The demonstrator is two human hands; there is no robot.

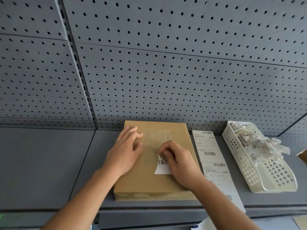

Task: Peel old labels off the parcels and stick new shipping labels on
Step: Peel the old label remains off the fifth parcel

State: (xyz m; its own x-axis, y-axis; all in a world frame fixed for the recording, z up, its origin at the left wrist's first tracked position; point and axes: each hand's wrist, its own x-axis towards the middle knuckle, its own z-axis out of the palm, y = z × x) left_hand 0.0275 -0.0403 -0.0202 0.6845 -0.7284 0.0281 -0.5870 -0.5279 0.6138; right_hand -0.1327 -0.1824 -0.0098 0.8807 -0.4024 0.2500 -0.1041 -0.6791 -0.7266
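A flat brown cardboard parcel [149,183] lies on the grey shelf. My left hand [124,153] rests flat on its upper left part, fingers spread, holding it down. My right hand [178,161] pinches the torn top edge of the old white label [161,168], of which only a scrap with a barcode still sticks to the parcel. Above that scrap the cardboard shows a shiny patch of leftover glue. A strip of new shipping labels [211,156] with barcodes lies on the shelf just right of the parcel.
A white plastic basket [245,173] at the right holds several crumpled label scraps. A grey pegboard wall [166,72] rises behind the shelf [41,163]. A corner of another brown box [303,156] shows at the far right edge.
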